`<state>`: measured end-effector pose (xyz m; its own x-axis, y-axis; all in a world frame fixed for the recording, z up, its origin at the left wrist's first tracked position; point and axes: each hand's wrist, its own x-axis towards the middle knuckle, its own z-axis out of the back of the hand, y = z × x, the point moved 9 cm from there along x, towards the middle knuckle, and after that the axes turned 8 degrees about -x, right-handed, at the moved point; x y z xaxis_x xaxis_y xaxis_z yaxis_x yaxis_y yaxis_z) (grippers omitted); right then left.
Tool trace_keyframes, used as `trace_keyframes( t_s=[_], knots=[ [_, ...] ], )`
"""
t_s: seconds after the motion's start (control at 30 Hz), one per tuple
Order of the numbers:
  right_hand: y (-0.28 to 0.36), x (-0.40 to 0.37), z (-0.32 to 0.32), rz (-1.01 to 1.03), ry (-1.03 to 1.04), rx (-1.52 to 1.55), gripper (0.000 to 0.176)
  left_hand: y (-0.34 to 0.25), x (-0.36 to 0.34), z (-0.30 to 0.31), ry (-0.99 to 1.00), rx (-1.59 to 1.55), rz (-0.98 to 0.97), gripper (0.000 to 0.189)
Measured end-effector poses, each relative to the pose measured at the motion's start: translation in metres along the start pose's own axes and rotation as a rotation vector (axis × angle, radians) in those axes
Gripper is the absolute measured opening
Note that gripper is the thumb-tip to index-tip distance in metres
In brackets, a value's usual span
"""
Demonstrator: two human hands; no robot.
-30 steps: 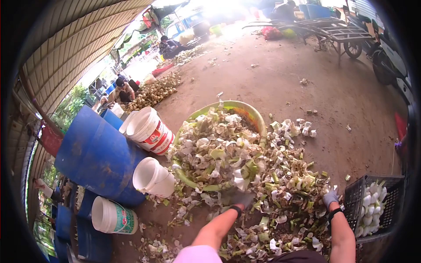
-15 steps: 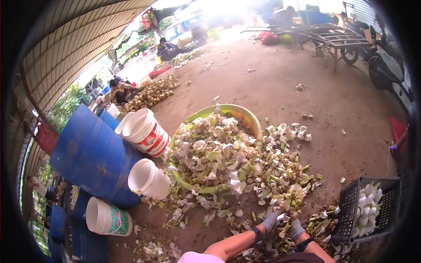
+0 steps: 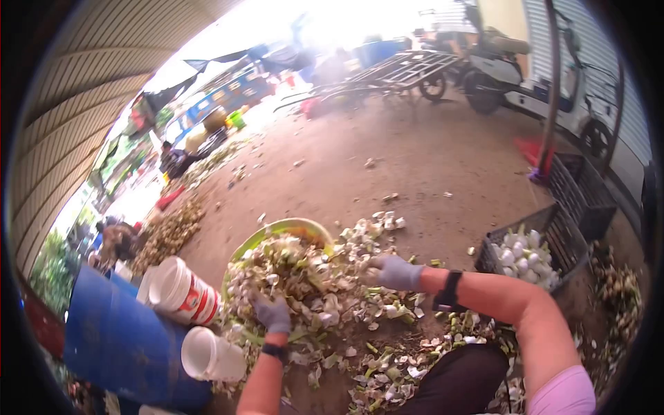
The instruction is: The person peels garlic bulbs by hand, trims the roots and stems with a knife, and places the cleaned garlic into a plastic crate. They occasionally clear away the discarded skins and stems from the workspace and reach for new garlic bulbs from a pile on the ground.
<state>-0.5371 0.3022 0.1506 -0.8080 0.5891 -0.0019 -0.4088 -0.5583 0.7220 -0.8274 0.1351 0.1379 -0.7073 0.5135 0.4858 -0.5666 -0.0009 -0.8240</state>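
My left hand (image 3: 272,313), in a grey glove, reaches onto the heap of garlic peelings (image 3: 304,283) in a green basin (image 3: 294,223). Its fingers are spread against the dry skins. Also gloved, my right hand (image 3: 400,272) is stretched leftward at the heap's right side. Its fingertips blend into the pale peelings there, and I cannot tell whether they grip any. White garlic bulbs (image 3: 523,256) lie in a black crate (image 3: 570,238) to the right of my right arm. More peelings and cut stalks (image 3: 394,373) cover the ground by my knee.
A red-and-white bucket (image 3: 181,294), a plain white bucket (image 3: 207,354) and a large blue barrel (image 3: 124,339) stand left. Behind the crate is another black crate (image 3: 584,194). A metal cart (image 3: 401,72) and a scooter (image 3: 529,90) stand farther back. People sit beside garlic piles at far left.
Both hands have left the peelings on the ground near my knees and moved forward, apart, to the basin's heap. The camera view has swung to the right.
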Motion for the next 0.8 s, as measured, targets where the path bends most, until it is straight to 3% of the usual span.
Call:
trace_keyframes(
  t_s=[0.07, 0.1, 0.13, 0.17, 0.2, 0.23, 0.27, 0.3, 0.37, 0.4, 0.43, 0.47, 0.5, 0.57, 0.63, 0.67, 0.73, 0.8],
  knots=[
    [-0.023, -0.090, 0.032, -0.226, 0.103, -0.140, 0.044, -0.021, -0.064, -0.045, 0.312, -0.082, -0.103, 0.033],
    [-0.059, -0.133, 0.034, -0.374, 0.209, -0.161, 0.036, -0.027, -0.103, -0.076, 0.564, -0.106, 0.046, 0.020],
    [-0.063, -0.177, 0.050, -0.380, 0.141, 0.017, 0.032, -0.036, -0.148, -0.111, 0.790, -0.344, 0.194, 0.018],
    [-0.060, -0.220, 0.063, -0.376, 0.070, 0.192, 0.029, -0.079, -0.180, -0.140, 0.946, -0.419, -0.012, 0.020],
    [-0.041, -0.250, 0.081, -0.090, 0.056, 0.015, 0.026, -0.188, -0.193, -0.127, 1.024, -0.366, -0.306, 0.020],
    [-0.022, -0.277, 0.092, -0.043, 0.030, 0.092, 0.024, -0.244, -0.207, -0.135, 0.974, -0.478, -0.477, 0.027],
    [-0.004, -0.305, 0.103, 0.007, 0.006, 0.169, 0.023, -0.308, -0.218, -0.130, 0.960, -0.584, -0.501, 0.040],
    [0.017, -0.331, 0.108, -0.086, -0.009, 0.348, 0.023, -0.368, -0.235, -0.122, 0.949, -0.651, -0.661, 0.055],
    [0.058, -0.384, 0.116, -0.262, -0.094, 0.723, 0.028, -0.463, -0.273, -0.096, 1.063, -0.925, -0.702, 0.068],
    [0.085, -0.413, 0.124, -0.192, -0.105, 0.338, 0.031, -0.495, -0.297, -0.082, 1.053, -0.968, -0.888, 0.067],
    [0.110, -0.440, 0.128, -0.180, -0.135, 0.161, 0.034, -0.516, -0.319, -0.076, 1.140, -0.987, -0.877, 0.065],
    [0.138, -0.465, 0.131, -0.177, -0.168, -0.018, 0.038, -0.534, -0.337, -0.063, 1.101, -0.989, -0.994, 0.066],
    [0.158, -0.491, 0.133, -0.232, -0.228, 0.013, 0.042, -0.549, -0.355, -0.049, 1.059, -0.992, -1.107, 0.067],
    [0.175, -0.540, 0.125, -0.321, -0.316, 0.282, 0.049, -0.567, -0.392, -0.024, 1.016, -0.994, -1.298, 0.064],
    [0.177, -0.585, 0.093, -0.356, -0.372, 0.776, 0.056, -0.580, -0.424, -0.003, 0.978, -1.001, -1.457, 0.060],
    [0.191, -0.599, 0.084, -0.179, -0.345, 0.539, 0.068, -0.587, -0.439, 0.006, 0.962, -1.021, -1.516, 0.057],
    [0.196, -0.634, 0.061, -0.249, -0.464, 0.801, 0.077, -0.606, -0.470, 0.022, 0.931, -1.063, -1.619, 0.047],
    [0.200, -0.656, 0.063, -0.191, -0.507, 0.354, 0.087, -0.622, -0.496, 0.036, 0.877, -1.037, -1.765, 0.040]
  ],
)
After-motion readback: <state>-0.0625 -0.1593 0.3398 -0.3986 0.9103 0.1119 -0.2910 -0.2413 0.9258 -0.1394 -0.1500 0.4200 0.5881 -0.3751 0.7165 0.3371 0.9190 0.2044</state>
